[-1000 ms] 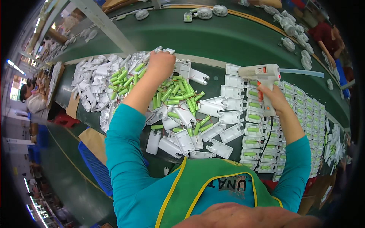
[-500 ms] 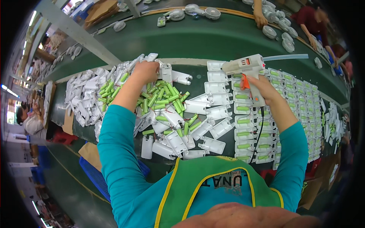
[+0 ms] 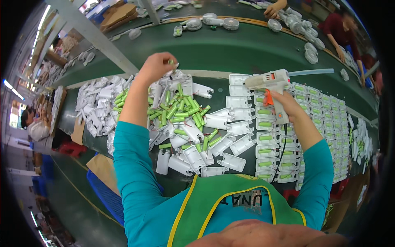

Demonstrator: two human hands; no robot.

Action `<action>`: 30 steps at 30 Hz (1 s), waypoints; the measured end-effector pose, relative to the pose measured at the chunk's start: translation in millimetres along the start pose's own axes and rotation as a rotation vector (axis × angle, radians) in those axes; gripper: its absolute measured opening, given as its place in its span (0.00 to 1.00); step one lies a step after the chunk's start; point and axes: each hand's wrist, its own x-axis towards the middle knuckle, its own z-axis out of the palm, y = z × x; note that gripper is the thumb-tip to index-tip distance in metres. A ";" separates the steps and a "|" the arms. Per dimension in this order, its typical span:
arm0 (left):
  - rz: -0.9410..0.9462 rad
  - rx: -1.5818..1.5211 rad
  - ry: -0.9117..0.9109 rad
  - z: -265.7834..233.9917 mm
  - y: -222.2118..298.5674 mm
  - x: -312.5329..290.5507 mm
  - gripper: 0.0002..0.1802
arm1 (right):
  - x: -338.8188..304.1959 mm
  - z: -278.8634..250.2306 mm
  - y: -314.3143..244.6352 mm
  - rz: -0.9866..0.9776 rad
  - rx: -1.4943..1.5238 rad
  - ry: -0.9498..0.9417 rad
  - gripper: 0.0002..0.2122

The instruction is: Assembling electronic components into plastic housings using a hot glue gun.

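My left hand (image 3: pixel 157 67) is raised at the far edge of the loose pile, its fingers pinched together around a small pale-greenish piece that I cannot make out. Below it lie green cylindrical batteries (image 3: pixel 181 109) with thin red wires, mixed among white plastic shells (image 3: pixel 193 156). My right hand (image 3: pixel 289 106) grips a white glue gun (image 3: pixel 269 80) with an orange trigger; a pale glue stick (image 3: pixel 310 72) sticks out of its back, and its nozzle points left over a column of empty white shells (image 3: pixel 239 101). Under and right of it, shells with batteries inside (image 3: pixel 265 138) stand in rows.
A black cord (image 3: pixel 283 144) hangs from the glue gun across the filled shells. Beyond the worktable runs a green conveyor (image 3: pixel 197 51) with small white fans (image 3: pixel 231 24) along its far side. Co-workers' hands (image 3: pixel 275 9) reach in there. A white post (image 3: pixel 96 37) rises at the left.
My left hand has lifted from the pile and moved slightly up, now pinching a small piece. My right hand still holds the glue gun in nearly the same place. The view has shifted slightly.
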 end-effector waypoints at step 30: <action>0.178 0.062 0.140 212.9 64.7 53.5 0.14 | 0.5 -5.4 5.1 0.022 0.101 -0.012 0.19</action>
